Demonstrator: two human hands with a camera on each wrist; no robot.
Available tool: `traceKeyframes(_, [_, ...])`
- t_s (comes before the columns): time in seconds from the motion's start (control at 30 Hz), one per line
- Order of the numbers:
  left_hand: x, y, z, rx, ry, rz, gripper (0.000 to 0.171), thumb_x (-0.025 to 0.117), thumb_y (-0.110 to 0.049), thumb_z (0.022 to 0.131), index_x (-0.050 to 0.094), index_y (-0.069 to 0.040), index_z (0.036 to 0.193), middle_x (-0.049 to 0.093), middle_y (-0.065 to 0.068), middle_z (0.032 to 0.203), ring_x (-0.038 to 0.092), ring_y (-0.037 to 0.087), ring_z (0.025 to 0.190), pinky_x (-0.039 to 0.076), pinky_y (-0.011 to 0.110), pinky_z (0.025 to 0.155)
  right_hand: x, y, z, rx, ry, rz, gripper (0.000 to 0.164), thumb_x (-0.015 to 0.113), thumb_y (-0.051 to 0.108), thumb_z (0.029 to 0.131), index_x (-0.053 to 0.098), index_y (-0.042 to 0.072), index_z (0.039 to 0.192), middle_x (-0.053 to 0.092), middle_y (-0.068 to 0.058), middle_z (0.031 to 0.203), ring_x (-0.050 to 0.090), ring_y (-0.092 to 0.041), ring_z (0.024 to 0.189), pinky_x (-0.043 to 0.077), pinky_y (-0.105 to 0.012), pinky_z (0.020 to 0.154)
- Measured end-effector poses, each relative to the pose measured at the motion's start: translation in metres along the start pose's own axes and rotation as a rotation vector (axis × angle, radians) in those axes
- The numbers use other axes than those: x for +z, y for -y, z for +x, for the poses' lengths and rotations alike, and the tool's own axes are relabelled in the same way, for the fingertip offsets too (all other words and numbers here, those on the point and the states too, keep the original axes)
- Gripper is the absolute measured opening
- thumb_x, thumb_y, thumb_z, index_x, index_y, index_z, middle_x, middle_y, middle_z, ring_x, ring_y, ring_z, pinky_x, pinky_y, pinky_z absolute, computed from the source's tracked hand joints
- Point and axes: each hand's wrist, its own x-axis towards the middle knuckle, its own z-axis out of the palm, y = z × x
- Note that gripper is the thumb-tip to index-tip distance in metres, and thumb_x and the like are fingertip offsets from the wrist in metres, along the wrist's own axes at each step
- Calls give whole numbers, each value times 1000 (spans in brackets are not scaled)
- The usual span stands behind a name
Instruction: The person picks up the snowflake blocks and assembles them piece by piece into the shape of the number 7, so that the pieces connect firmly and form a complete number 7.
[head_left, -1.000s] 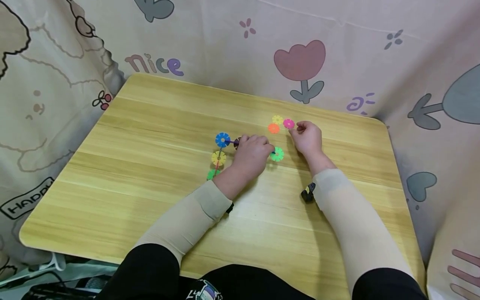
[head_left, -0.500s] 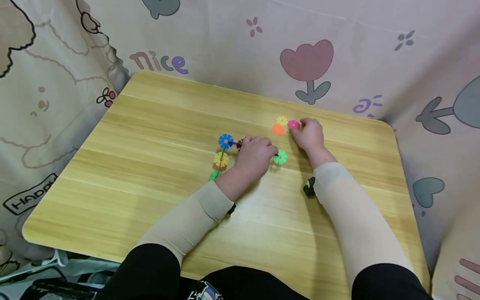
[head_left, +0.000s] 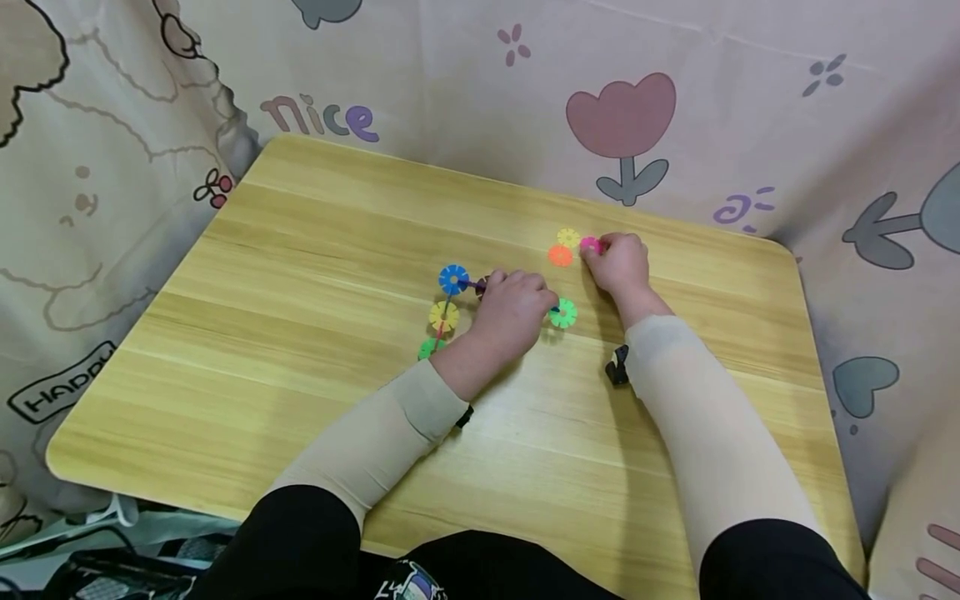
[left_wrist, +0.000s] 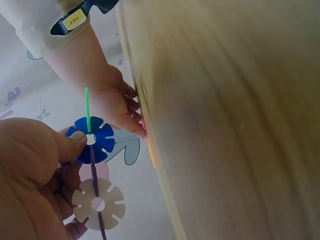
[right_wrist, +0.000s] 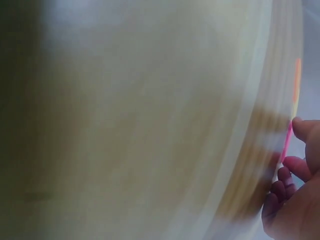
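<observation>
My left hand (head_left: 508, 312) pinches a blue slotted disc (left_wrist: 104, 144) in a chain of plastic snowflake discs. A whitish disc (left_wrist: 115, 194) sits beside it in the chain, and a green disc (head_left: 563, 313) forms its right end. Farther left run a blue disc (head_left: 447, 272), a yellow disc (head_left: 435, 318) and another green disc (head_left: 427, 348); the hand covers the middle of the chain. At the back of the table, my right hand (head_left: 621, 265) pinches a pink disc (right_wrist: 286, 143) by its edges between thumb and index finger, low at the tabletop.
Just left of the pink disc, an orange disc (head_left: 560, 256) and a yellow disc (head_left: 567, 237) lie on the wooden table (head_left: 247, 333). A printed curtain (head_left: 450, 100) hangs behind the table's far edge. Black-strapped devices are worn at both wrists.
My right hand has moved slightly left over the pink disc, and its thumb and index finger have taken hold of it. My left hand keeps its place on the chain; the head view has shifted slightly.
</observation>
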Motion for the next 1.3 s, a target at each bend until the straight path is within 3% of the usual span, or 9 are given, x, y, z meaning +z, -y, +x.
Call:
traceKeyframes(0.33, [-5,-4,0,10,-12,8,31,60,-14,108,76,-29,130,70,-5,124,61,18,115,42,44,101,-6,0,1,65,-14,100,52,68,31,104,60,-3,143,60,-21,142,51,-40,136,39,-49,117])
traceKeyframes(0.5, [-4,-4,0,9,-8,6,29,59,-16,109,76,-28,129,70,-6,124,61,18,116,41,43,100,-6,1,1,82,-14,131,53,71,30,102,60,-3,142,60,-20,140,52,-37,132,42,-48,115])
traceKeyframes(0.63, [-2,-4,1,5,-5,7,29,60,-15,109,76,-28,128,69,-6,125,60,17,117,41,42,99,-6,-2,0,92,-44,204,49,73,26,101,60,-3,138,61,-20,131,55,-32,119,47,-44,107])
traceKeyframes(0.9, [3,-4,0,-2,15,3,31,61,-10,107,76,-27,129,69,-4,126,60,19,117,43,42,99,-3,-12,-8,106,-122,431,26,71,12,102,65,-5,121,62,-11,109,56,-16,93,52,-25,83])
traceKeyframes(1.07, [4,-3,0,-6,1,5,31,60,-11,108,76,-26,129,69,-4,125,60,18,116,43,41,98,-5,-13,-15,107,-117,559,23,71,6,101,67,-6,121,63,-8,104,60,-12,86,55,-21,75])
traceKeyframes(1.3, [3,-2,0,-16,-11,-1,32,59,-10,108,76,-26,129,70,-4,123,60,19,114,44,42,96,-7,-11,-31,59,-104,574,26,71,9,102,72,-4,125,65,-7,102,62,-16,85,54,-20,69])
